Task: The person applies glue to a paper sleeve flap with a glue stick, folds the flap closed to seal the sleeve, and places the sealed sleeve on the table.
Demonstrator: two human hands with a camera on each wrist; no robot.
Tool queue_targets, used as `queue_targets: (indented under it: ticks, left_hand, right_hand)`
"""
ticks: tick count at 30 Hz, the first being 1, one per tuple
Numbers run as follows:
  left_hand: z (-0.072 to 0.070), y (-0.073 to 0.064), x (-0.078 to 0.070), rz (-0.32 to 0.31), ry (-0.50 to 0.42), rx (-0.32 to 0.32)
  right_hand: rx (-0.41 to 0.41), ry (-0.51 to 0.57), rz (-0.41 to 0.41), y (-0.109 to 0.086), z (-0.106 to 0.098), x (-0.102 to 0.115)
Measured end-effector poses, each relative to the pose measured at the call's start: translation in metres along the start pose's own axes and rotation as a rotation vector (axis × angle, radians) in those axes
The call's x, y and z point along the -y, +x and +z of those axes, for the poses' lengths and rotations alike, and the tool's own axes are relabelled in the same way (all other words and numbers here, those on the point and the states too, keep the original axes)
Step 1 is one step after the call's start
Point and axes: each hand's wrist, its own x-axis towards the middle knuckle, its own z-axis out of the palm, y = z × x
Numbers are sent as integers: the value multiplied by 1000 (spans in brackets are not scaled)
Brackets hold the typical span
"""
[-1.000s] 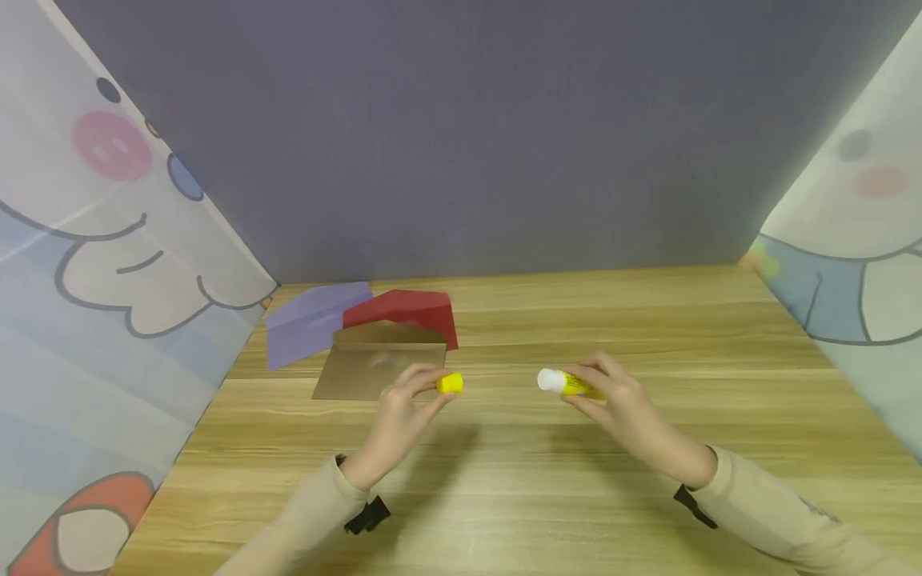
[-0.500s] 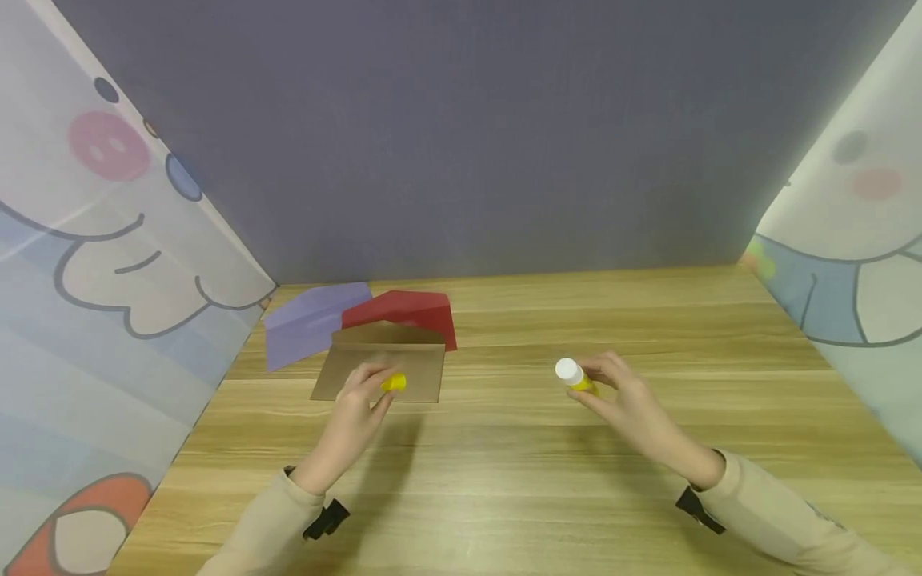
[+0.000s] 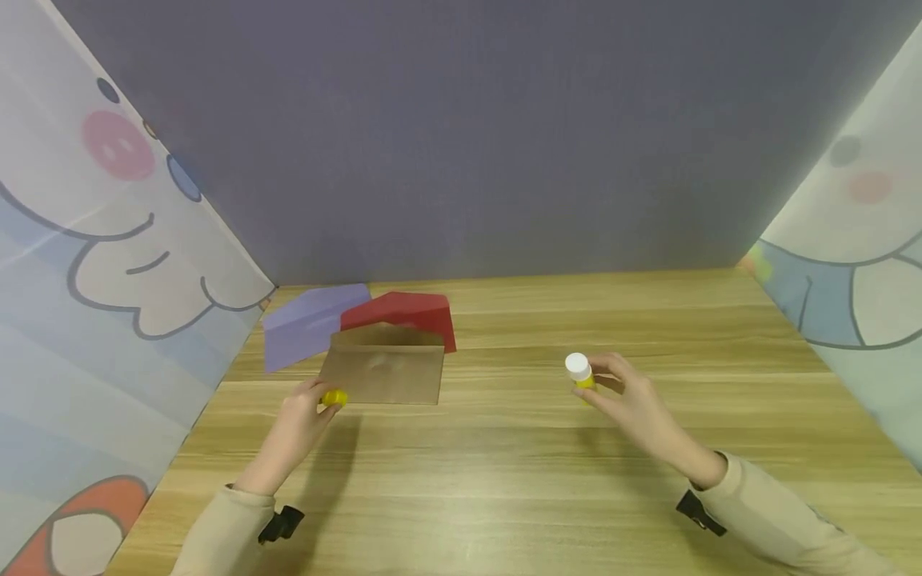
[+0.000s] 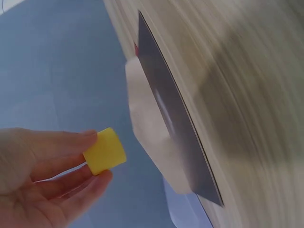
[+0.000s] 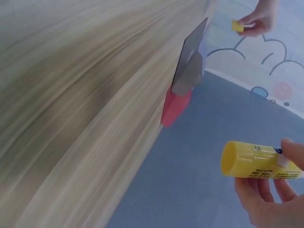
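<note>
My left hand (image 3: 294,424) pinches a small yellow cap (image 4: 105,151) between thumb and fingertips, above the table near the left front corner of a brown envelope (image 3: 389,376). The envelope lies with its flap raised at the back. Off to the right, my right hand (image 3: 644,412) grips a yellow glue stick (image 5: 259,160) round its printed body. Its white end (image 3: 578,366) points up in the head view, apart from the table. Part of the stick is hidden by my fingers.
Behind the brown envelope lie a red envelope (image 3: 425,312) and a purple envelope (image 3: 306,320), partly overlapped. A grey wall (image 3: 490,144) closes off the back of the wooden table (image 3: 519,496). Cartoon-printed sheets (image 3: 101,320) stand at both sides.
My left hand has carried the yellow cap leftward and toward me, away from the glue stick. The right hand has tilted the stick more upright, shifting slightly right. The envelopes have stayed put.
</note>
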Motion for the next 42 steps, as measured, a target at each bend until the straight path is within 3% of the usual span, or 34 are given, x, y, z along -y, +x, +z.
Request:
queue_targets:
  ticks: [8, 20, 25, 35, 42]
  left_hand:
    - [-8, -10, 25, -89, 45, 108]
    - [-9, -20, 60, -193, 87, 229]
    - [-10, -22, 68, -236, 97, 291]
    - [-7, -26, 75, -246, 108, 289]
    - [-5, -29, 74, -236, 96, 267]
  right_hand:
    - [24, 37, 98, 1, -4, -5]
    - [27, 118, 137, 3, -8, -9]
    - [28, 124, 149, 3, -8, -10]
    - [32, 119, 173, 2, -9, -12]
    - [60, 166, 234, 1, -9, -13]
